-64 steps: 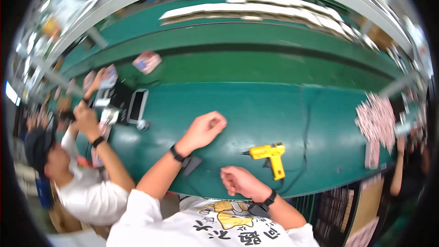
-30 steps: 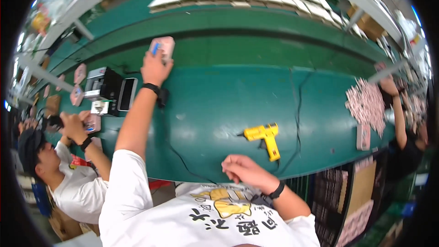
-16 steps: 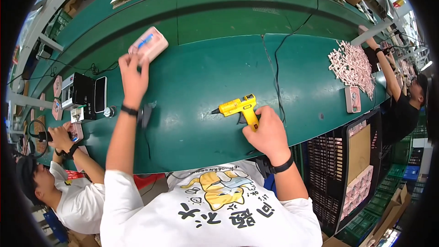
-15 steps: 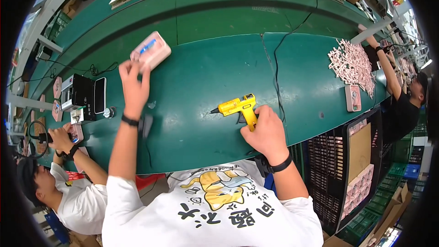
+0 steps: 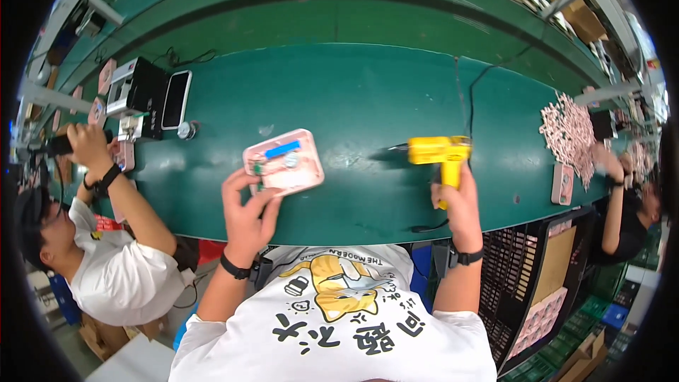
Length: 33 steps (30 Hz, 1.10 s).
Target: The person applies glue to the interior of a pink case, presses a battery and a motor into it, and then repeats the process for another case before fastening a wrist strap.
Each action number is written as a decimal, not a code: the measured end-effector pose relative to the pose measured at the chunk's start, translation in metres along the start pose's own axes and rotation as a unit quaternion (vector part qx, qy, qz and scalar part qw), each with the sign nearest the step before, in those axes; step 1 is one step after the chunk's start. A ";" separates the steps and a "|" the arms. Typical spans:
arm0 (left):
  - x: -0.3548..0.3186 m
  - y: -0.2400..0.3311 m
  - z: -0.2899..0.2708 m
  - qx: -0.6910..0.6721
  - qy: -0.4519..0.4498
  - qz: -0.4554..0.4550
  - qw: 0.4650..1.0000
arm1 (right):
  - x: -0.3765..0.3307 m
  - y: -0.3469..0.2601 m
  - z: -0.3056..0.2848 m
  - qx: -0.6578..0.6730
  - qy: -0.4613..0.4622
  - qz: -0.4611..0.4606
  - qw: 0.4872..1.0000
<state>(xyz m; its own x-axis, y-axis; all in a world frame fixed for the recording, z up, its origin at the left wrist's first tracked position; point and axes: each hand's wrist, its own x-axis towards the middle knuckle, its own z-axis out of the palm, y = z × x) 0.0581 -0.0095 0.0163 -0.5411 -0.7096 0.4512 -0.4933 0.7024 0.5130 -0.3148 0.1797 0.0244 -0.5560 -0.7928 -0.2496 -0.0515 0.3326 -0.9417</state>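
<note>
Left hand (image 5: 245,221): fingers pinched the pink tray (image 5: 303,172) by its near-left corner, tray extending beyond fingertips | Right hand (image 5: 463,209): fingers were wrapped around handle of yellow glue gun (image 5: 430,150)

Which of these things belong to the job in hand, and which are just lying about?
In hand:
- yellow glue gun, in the right hand
- pink tray with a blue part inside, held by the left hand

Seemingly just lying about:
- phone
- heap of pink pieces
</note>
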 end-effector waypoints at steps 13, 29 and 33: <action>0.040 0.035 0.017 -0.067 -0.052 0.047 0.995 | -0.026 -0.019 0.056 0.205 0.006 -0.035 0.978; 0.095 0.039 0.031 0.067 -0.280 0.104 0.952 | -0.022 -0.054 0.083 -0.040 0.018 -0.037 0.998; 0.090 0.029 0.033 -0.060 -0.186 0.091 0.976 | -0.021 -0.042 0.085 0.004 0.029 -0.076 0.997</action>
<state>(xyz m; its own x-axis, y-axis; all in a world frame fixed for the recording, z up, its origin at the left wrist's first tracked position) -0.0272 -0.0512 0.0481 -0.8335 -0.4885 0.2580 -0.2944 0.7880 0.5408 -0.2309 0.1390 0.0503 -0.5896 -0.8026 -0.0905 -0.1328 0.2068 -0.9693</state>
